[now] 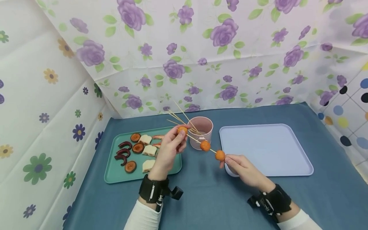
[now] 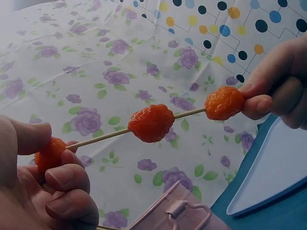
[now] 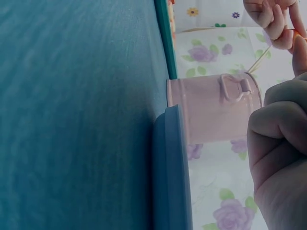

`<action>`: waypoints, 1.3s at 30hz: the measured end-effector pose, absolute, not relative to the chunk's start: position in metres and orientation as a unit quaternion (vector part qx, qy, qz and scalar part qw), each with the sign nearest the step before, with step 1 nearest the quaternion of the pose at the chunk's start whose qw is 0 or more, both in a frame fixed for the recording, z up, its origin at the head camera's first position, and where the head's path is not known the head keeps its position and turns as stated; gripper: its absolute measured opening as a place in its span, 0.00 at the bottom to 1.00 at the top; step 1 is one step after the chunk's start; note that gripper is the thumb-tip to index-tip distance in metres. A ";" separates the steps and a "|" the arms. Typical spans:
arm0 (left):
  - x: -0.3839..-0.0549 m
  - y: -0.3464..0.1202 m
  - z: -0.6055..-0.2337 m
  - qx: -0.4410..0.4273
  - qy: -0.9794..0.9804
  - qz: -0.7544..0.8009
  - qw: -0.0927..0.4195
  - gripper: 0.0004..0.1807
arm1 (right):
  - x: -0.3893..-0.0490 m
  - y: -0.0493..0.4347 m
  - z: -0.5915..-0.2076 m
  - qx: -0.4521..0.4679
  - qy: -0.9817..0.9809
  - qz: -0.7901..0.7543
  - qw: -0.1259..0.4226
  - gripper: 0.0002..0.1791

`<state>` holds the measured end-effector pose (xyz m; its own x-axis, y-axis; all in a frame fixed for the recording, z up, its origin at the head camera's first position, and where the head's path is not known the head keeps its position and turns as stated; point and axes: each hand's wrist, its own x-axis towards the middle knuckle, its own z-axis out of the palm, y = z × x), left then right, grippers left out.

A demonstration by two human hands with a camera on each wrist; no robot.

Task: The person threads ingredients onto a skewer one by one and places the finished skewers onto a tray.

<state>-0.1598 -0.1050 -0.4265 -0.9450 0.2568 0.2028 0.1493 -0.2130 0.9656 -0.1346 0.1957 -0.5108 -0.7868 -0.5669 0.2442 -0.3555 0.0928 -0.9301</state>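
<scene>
A thin wooden skewer [image 2: 103, 138] is stretched between both hands, over the table. My left hand [image 1: 170, 143] pinches an orange ball [image 2: 50, 154] at the skewer's left end, thumb against fingers. A second orange ball [image 1: 205, 146] sits on the middle of the stick. The third orange ball [image 2: 224, 103] is close to my right hand [image 1: 242, 167], whose thumb and fingers pinch the right end of the skewer right beside it. That end of the stick is hidden by the fingers.
Behind the hands stands a pink bucket [image 1: 206, 140] with several bare skewers [image 1: 184, 117] leaning out. On the left, a green tray [image 1: 110, 174] carries mushroom-like rounds [image 1: 130, 166], white pieces [image 1: 149, 150] and dark red curled pieces [image 1: 123, 152]. A pale blue tray [image 1: 265, 148] lies right.
</scene>
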 end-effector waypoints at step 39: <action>-0.155 -0.090 -0.431 0.228 0.614 0.753 0.065 0.18 | -0.138 0.201 -0.514 -0.259 0.764 -0.586 0.074 0.17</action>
<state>-0.1553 -0.0899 -0.4309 -0.8874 0.3788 0.2628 0.1817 -0.2367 0.9544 -0.1381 0.2005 -0.5138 -0.8546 -0.4830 0.1907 -0.3100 0.1798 -0.9336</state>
